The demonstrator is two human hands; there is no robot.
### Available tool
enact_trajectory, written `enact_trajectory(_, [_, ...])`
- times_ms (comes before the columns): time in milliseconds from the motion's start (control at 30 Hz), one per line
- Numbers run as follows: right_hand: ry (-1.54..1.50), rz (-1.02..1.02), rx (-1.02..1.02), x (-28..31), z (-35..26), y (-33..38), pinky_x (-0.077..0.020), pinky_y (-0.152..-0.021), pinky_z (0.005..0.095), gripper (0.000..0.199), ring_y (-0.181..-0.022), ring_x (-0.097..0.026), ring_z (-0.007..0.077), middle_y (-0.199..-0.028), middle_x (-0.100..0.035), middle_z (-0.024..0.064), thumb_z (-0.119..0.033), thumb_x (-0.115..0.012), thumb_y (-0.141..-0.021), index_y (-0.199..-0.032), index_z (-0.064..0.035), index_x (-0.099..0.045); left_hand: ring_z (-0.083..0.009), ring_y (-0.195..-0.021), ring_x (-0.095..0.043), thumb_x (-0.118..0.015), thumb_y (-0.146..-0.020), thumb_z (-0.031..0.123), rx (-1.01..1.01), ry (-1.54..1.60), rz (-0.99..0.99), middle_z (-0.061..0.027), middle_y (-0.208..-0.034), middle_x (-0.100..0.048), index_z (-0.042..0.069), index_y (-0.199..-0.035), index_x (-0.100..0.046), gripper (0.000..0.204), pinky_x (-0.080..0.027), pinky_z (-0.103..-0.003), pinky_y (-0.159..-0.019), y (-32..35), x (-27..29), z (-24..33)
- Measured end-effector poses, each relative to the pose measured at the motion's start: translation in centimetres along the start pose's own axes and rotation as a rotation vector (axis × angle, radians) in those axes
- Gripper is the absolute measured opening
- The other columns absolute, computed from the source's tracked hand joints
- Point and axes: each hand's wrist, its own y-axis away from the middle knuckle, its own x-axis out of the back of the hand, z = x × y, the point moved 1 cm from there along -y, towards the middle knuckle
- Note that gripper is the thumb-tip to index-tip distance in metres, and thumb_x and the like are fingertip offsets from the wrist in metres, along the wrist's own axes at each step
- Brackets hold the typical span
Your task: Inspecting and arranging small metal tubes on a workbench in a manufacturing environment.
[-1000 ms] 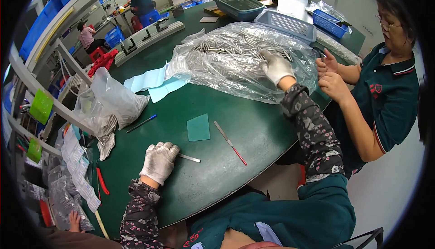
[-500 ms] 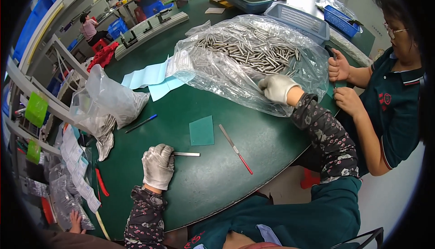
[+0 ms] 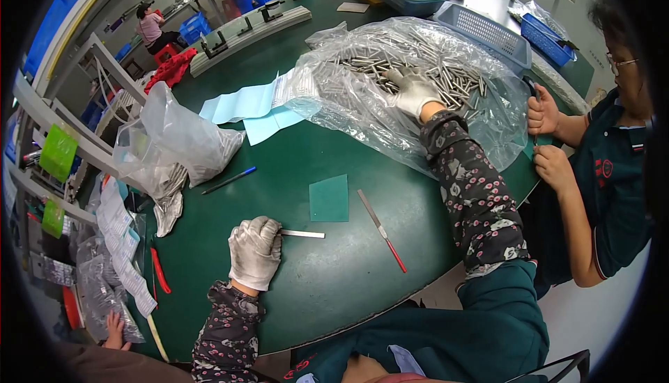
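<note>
My left hand (image 3: pixel 254 254), in a white work glove, is closed round one end of a flat, pale strip (image 3: pixel 304 234) on the green table (image 3: pixel 320 292). The strip's free end points right. My gloved right hand (image 3: pixel 414 94) lies over a heap of short metal pins (image 3: pixel 460 76) in a large clear plastic bag (image 3: pixel 369 125), fingers stretched out and partly apart. No pin shows in its grip. Between my arms are a square green sheet (image 3: pixel 329 198) and a slim file with a red handle (image 3: pixel 382 231).
Blue papers (image 3: pixel 261 127) lie left of the heap, near a clear bag (image 3: pixel 188 132) and a blue pen (image 3: pixel 228 180). Red-handled pliers (image 3: pixel 159 271) lie farther left. Baskets (image 3: pixel 481 35) stand behind the heap. A co-worker's hands (image 3: pixel 547 111) work at the right edge.
My right hand has moved from the heap's near edge farther in onto the pins, and its fingers have stretched out. My left hand still holds the strip. The whole view has shifted slightly.
</note>
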Motion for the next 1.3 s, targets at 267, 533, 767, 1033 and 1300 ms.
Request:
enact_trajectory(267, [0.005, 0.193, 0.063, 0.1, 1.1, 4.8, -0.0453, -0.077, 0.0412, 0.052, -0.089, -0.058, 0.0319, -0.098, -0.060, 0.0130, -0.056, -0.054, -0.071, -0.104, -0.0161, -0.059, -0.0265, -0.075, -0.055, -0.061, -0.070, 0.012, -0.033, 0.032, 0.031, -0.0043, -0.083, -0.058, 0.011, -0.085, -0.058, 0.015, -0.043, -0.039, -0.066, 0.0, 0.0, -0.1])
enact_trajectory(533, [-0.169, 0.363, 0.138, -0.4, 2.4, 9.5, -0.0450, -0.078, 0.0405, 0.031, -0.090, -0.057, 0.0310, -0.097, -0.061, 0.0112, -0.032, -0.062, -0.065, -0.090, -0.0137, -0.064, -0.0265, -0.078, -0.056, -0.061, -0.068, 0.009, -0.025, 0.034, -0.024, -0.0047, -0.083, -0.059, 0.010, -0.084, -0.058, 0.017, -0.045, -0.038, -0.068, -0.1, 0.3, 0.2])
enact_trajectory(767, [-0.190, 0.424, 0.341, -1.2, 0.7, 15.1, -0.0440, -0.078, 0.0402, 0.026, -0.088, -0.053, 0.0279, -0.093, -0.058, 0.0058, -0.023, -0.065, -0.063, -0.088, -0.0142, -0.065, -0.0260, -0.080, -0.057, -0.061, -0.068, 0.008, -0.017, 0.004, -0.017, -0.0045, -0.086, -0.059, 0.010, -0.086, -0.059, 0.019, -0.045, -0.038, -0.070, -0.4, 0.4, -0.1])
enact_trajectory(1033, [-0.218, 0.298, 0.622, -1.6, -3.8, 18.4, -0.0452, -0.077, 0.0385, 0.019, -0.086, -0.054, 0.0267, -0.088, -0.058, 0.0047, -0.025, -0.063, -0.071, -0.085, -0.0131, -0.062, -0.0264, -0.087, -0.056, -0.063, -0.066, 0.008, -0.045, -0.038, 0.018, -0.0068, -0.098, -0.058, 0.008, -0.091, -0.057, 0.026, -0.045, -0.039, -0.075, -0.2, 1.5, 1.4])
enact_trajectory(1300, [-0.201, 0.145, 0.654, -1.8, -5.5, 17.8, -0.0407, -0.084, 0.0402, 0.027, -0.098, -0.052, 0.0274, -0.097, -0.057, 0.0070, -0.028, -0.064, -0.070, -0.092, -0.0116, -0.062, -0.0233, -0.093, -0.057, -0.057, -0.069, 0.009, -0.434, 0.127, -0.179, -0.0055, -0.103, -0.059, 0.011, -0.096, -0.060, 0.027, -0.043, -0.036, -0.080, -2.1, 0.4, 11.0])
